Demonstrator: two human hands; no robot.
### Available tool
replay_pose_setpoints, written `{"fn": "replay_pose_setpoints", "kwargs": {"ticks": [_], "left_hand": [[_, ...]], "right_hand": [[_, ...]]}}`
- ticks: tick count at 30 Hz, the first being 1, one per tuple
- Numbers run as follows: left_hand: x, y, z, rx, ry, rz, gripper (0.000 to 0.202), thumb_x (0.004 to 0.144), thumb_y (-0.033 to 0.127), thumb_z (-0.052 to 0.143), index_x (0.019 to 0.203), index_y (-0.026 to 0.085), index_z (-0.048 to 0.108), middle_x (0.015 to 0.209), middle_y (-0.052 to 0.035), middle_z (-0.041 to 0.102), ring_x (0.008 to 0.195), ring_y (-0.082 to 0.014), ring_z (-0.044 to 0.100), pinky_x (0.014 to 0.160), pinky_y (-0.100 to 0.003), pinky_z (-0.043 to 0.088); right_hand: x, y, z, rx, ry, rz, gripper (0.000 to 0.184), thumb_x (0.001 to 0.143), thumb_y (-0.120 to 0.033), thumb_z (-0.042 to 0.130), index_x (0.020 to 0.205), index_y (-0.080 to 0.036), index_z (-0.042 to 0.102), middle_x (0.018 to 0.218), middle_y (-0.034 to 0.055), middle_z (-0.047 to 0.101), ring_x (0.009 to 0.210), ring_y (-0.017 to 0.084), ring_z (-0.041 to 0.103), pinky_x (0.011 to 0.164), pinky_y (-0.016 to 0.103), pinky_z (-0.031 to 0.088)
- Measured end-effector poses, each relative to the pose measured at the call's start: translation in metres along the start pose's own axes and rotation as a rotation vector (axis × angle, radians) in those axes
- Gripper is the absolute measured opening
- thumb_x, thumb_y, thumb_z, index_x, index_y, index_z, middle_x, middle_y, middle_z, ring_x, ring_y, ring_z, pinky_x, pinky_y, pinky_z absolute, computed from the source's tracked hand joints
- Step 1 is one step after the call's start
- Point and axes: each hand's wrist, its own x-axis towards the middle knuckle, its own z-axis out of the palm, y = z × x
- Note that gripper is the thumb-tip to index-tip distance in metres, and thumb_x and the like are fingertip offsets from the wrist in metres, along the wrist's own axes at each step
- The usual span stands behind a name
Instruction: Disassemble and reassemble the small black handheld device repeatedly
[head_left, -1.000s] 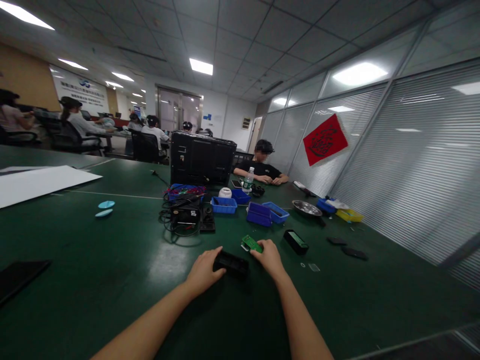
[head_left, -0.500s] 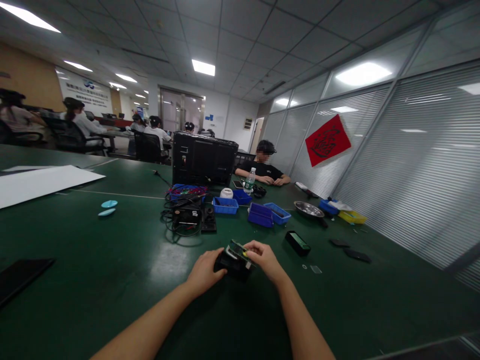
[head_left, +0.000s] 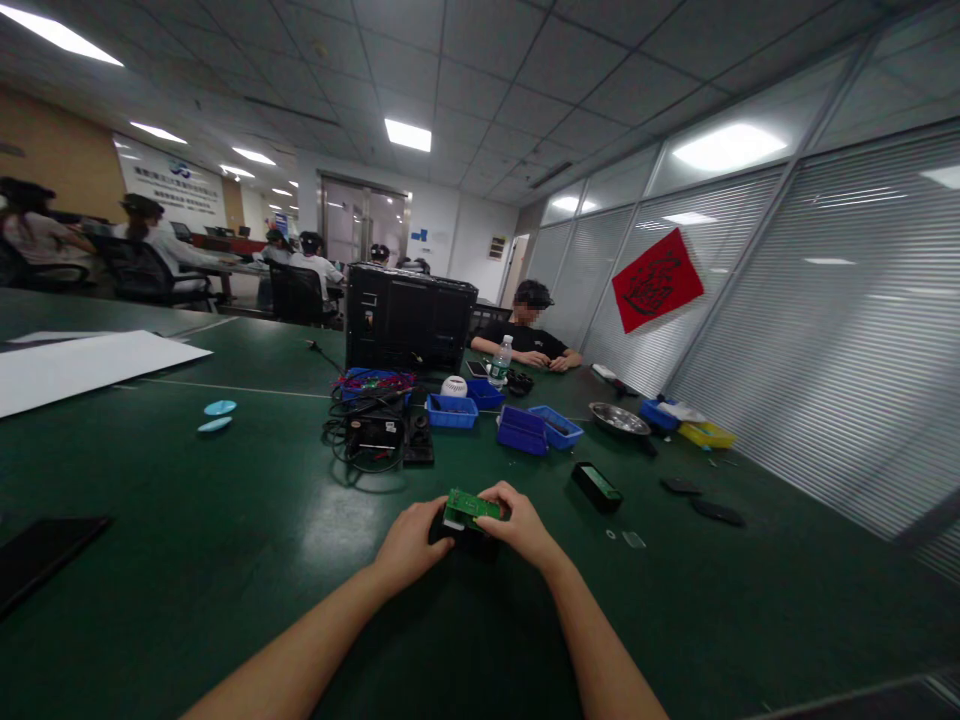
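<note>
One green tabletop (head_left: 300, 540) lies under lit ceiling panels (head_left: 409, 135). The left hand (head_left: 411, 540) clasps the black housing (head_left: 475, 545); the right hand (head_left: 519, 522) pinches the green circuit board (head_left: 469, 505) over that housing, contact unclear. Beyond the housing, a wall sign's (head_left: 176, 190) lettering is too blurred to read, and a blue tray (head_left: 451, 418) holds dark parts. Right of the housing, a second case (head_left: 586, 491) contains something green.

On the table (head_left: 285, 590), the circuit board (head_left: 471, 504) was over the case (head_left: 480, 546), between the left hand (head_left: 411, 535) at nine o'clock and the right hand (head_left: 519, 520) at three. From the board, the dish (head_left: 619, 420) lay at two, the soldering station (head_left: 373, 440) at ten, the small bin (head_left: 451, 413) at twelve, the ball (head_left: 454, 386) just behind it.
</note>
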Motion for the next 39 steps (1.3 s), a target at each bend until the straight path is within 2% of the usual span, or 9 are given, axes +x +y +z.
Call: {"fn": "replay_pose_setpoints", "kwargs": {"ticks": [10, 16, 20, 22, 25, 28, 33, 37, 39], "left_hand": [[0.001, -0.005, 0.004, 0.007, 0.032, -0.001, 0.058, 0.065, 0.025, 0.058, 0.121, 0.022, 0.044, 0.117, -0.0038, 0.055, 0.107, -0.0195, 0.049, 0.093, -0.029, 0.033], [0.000, -0.006, 0.003, 0.002, 0.025, 0.004, 0.057, 0.067, 0.028, 0.056, 0.122, 0.022, 0.044, 0.117, -0.0041, 0.055, 0.108, -0.0199, 0.048, 0.093, -0.030, 0.032], [-0.002, -0.005, 0.002, -0.001, 0.027, 0.007, 0.057, 0.067, 0.028, 0.056, 0.123, 0.022, 0.044, 0.115, -0.0042, 0.056, 0.106, -0.0193, 0.048, 0.093, -0.029, 0.033], [-0.001, -0.005, 0.003, -0.003, 0.028, -0.001, 0.058, 0.067, 0.027, 0.056, 0.123, 0.022, 0.043, 0.114, -0.0042, 0.057, 0.106, -0.0189, 0.049, 0.093, -0.029, 0.033], [0.000, -0.007, 0.005, -0.011, 0.035, -0.020, 0.059, 0.067, 0.026, 0.056, 0.124, 0.021, 0.042, 0.114, -0.0046, 0.056, 0.105, -0.0186, 0.049, 0.093, -0.029, 0.033], [0.001, -0.010, 0.007, -0.025, 0.057, -0.012, 0.059, 0.068, 0.026, 0.055, 0.125, 0.021, 0.040, 0.115, -0.0048, 0.056, 0.106, -0.0182, 0.049, 0.094, -0.029, 0.032], [0.001, -0.015, 0.009, -0.043, 0.059, 0.007, 0.059, 0.070, 0.028, 0.053, 0.126, 0.021, 0.038, 0.113, -0.0042, 0.057, 0.105, -0.0178, 0.050, 0.093, -0.029, 0.033], [0.001, -0.015, 0.009, -0.036, 0.053, -0.001, 0.058, 0.070, 0.029, 0.053, 0.126, 0.021, 0.039, 0.113, -0.0040, 0.057, 0.104, -0.0175, 0.050, 0.093, -0.029, 0.033], [0.001, -0.013, 0.008, -0.039, 0.046, -0.003, 0.057, 0.070, 0.028, 0.052, 0.125, 0.021, 0.039, 0.113, -0.0038, 0.057, 0.105, -0.0173, 0.050, 0.093, -0.029, 0.033]], "right_hand": [[-0.002, 0.007, 0.001, 0.023, -0.079, 0.024, 0.026, 0.063, -0.024, 0.064, 0.088, -0.017, 0.057, 0.083, -0.0008, 0.053, 0.071, 0.012, 0.048, 0.063, 0.022, 0.037], [-0.002, 0.015, 0.003, -0.029, -0.102, -0.017, 0.026, 0.062, -0.022, 0.066, 0.086, -0.018, 0.058, 0.086, -0.0001, 0.053, 0.080, 0.014, 0.050, 0.072, 0.025, 0.039], [-0.004, 0.012, 0.000, -0.028, -0.128, -0.009, 0.038, 0.062, -0.025, 0.067, 0.099, -0.020, 0.056, 0.095, 0.0018, 0.053, 0.086, 0.015, 0.050, 0.076, 0.025, 0.040], [-0.004, 0.011, 0.000, -0.063, -0.179, -0.014, 0.045, 0.062, -0.029, 0.068, 0.104, -0.020, 0.055, 0.099, 0.0028, 0.053, 0.090, 0.016, 0.050, 0.079, 0.026, 0.039], [-0.004, 0.013, 0.006, -0.225, -0.223, -0.002, 0.047, 0.058, -0.033, 0.070, 0.100, -0.019, 0.057, 0.096, 0.0034, 0.055, 0.089, 0.018, 0.051, 0.078, 0.026, 0.038], [-0.001, 0.019, 0.013, -0.390, -0.151, 0.088, 0.041, 0.060, -0.038, 0.067, 0.095, -0.018, 0.058, 0.092, 0.0034, 0.057, 0.084, 0.018, 0.053, 0.072, 0.025, 0.038], [0.005, 0.032, 0.011, -0.486, 0.116, 0.344, 0.047, 0.070, -0.048, 0.055, 0.105, -0.017, 0.055, 0.101, 0.0082, 0.057, 0.091, 0.022, 0.054, 0.071, 0.027, 0.038], [0.008, 0.039, 0.006, -0.448, 0.158, 0.400, 0.053, 0.078, -0.055, 0.039, 0.107, -0.014, 0.055, 0.103, 0.0113, 0.058, 0.095, 0.023, 0.054, 0.074, 0.028, 0.039], [0.008, 0.041, 0.006, -0.448, 0.164, 0.395, 0.052, 0.077, -0.055, 0.041, 0.107, -0.015, 0.055, 0.104, 0.0115, 0.058, 0.096, 0.024, 0.054, 0.075, 0.029, 0.039]]}}
